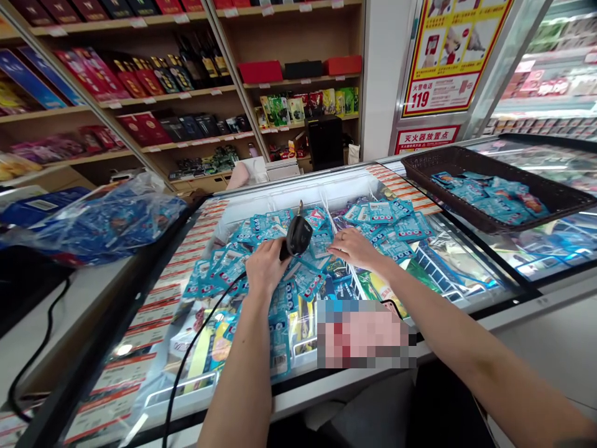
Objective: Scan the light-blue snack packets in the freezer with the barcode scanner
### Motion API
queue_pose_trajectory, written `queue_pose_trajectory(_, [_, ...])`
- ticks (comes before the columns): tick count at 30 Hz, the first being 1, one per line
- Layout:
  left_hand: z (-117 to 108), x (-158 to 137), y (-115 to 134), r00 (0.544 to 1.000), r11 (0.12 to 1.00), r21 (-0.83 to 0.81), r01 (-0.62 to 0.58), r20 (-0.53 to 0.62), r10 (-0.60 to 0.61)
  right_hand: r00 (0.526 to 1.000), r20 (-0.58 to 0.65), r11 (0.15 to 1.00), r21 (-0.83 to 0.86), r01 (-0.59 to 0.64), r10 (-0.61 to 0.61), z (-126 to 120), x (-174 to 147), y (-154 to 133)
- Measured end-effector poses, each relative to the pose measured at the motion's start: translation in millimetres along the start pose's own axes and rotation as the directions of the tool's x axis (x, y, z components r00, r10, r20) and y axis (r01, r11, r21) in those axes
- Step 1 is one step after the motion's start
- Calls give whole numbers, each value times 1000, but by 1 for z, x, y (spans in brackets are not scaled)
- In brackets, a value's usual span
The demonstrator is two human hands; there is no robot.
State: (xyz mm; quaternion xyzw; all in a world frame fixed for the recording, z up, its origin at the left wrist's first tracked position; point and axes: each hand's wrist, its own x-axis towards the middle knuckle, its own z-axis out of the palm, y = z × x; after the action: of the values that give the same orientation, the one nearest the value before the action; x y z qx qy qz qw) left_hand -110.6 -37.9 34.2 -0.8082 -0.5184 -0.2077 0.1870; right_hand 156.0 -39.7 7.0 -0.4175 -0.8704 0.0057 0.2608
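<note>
My left hand (265, 267) is wrapped round the handle of a black corded barcode scanner (298, 235), its head raised over a freezer's glass top. Many small blue packets (273, 221) lie loosely heaped beneath it. To the right, my right hand (357, 247) hovers low over the packets beside a white wire divider (357, 283). Its fingers are slightly bent and partly apart, with the tips close to a blue packet (321, 244); nothing shows in them. The scanner's black cable (186, 348) runs down past my left forearm.
A dark brown basket (471, 211) with more blue packets stands at the right. On the left, a clear plastic bag (107, 218) of blue packets rests on a counter. A pixelated patch covers something at the freezer's front edge (303, 398). Shelves of boxes and bottles (196, 62) stand behind.
</note>
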Motion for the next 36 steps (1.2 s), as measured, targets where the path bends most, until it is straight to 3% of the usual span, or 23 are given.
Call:
queue_pose_trajectory(6, [-1, 0, 2, 1000, 1000, -15, -14, 15, 14, 974, -136, 982, 83, -171, 181, 9, 0, 5])
queue_pose_trajectory(11, [-2, 0, 2, 999, 1000, -13, -20, 24, 21, 975, -21, 973, 73, -219, 221, 16, 3, 9])
queue_pose_trajectory(16, [-2, 0, 2, 999, 1000, -16, -21, 28, 22, 933, -77, 927, 171, -334, 350, 16, 4, 14])
queue_pose_trajectory(19, [-3, 0, 2, 999, 1000, -17, -24, 25, 25, 871, -110, 843, 335, -421, 478, 12, 4, 22])
queue_pose_trajectory(22, [-3, 0, 2, 999, 999, -17, -28, 25, 29, 802, -74, 671, 596, -441, 593, 8, 3, 32])
queue_pose_trajectory(25, [-4, 0, 3, 999, 999, -25, -35, 31, 36, 765, -62, 475, 815, -332, 641, 5, 2, 36])
queue_pose_trajectory(27, [-5, 0, 4, 998, 998, -37, -49, 36, 51, 743, -89, 402, 880, -253, 663, 3, 3, 37])
queue_pose_trajectory(31, [-5, -1, 6, 995, 994, -60, -92, 32, 94, 712, -85, 323, 924, -205, 697, 2, 3, 36])
queue_pose_trajectory(36, [-4, -2, 8, 990, 987, -78, -142, 12, 143, 672, -107, 322, 924, -204, 733, 6, 2, 39])
